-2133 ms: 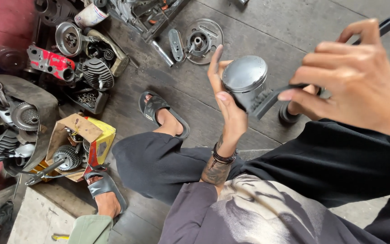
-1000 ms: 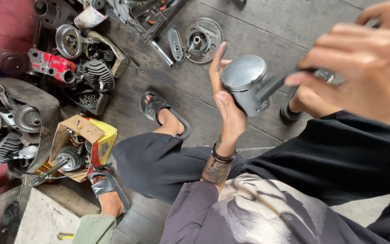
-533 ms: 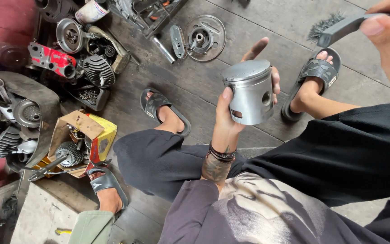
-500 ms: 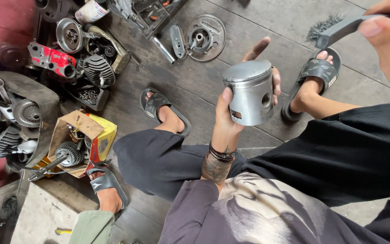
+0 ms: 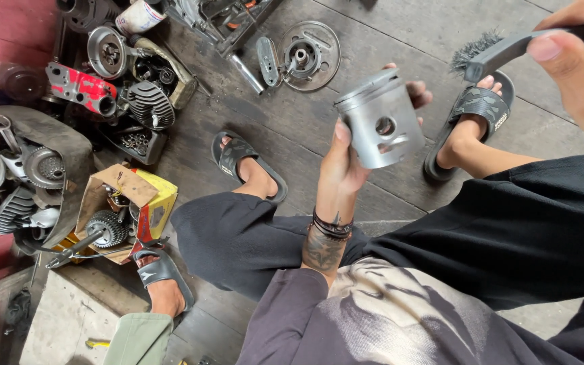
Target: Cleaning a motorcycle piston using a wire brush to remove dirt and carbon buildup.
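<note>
Piston (image 5: 381,119) upright in raised left hand (image 5: 346,159)

bare floor (image 5: 400,27) between the feet lies open; engine parts (image 5: 130,88) crowd the left.

The floor (image 5: 386,27) is grey boards or slabs, dusty and stained. At its upper middle lie a round metal plate with a hub (image 5: 309,54) and a small oblong cover (image 5: 268,59) just beside it. Along the left edge stand engine parts: a finned cylinder (image 5: 149,103), a red casing (image 5: 79,88) and a round housing (image 5: 108,49). Lower left sits an open yellow carton (image 5: 160,203) holding a gear (image 5: 106,226).
</note>
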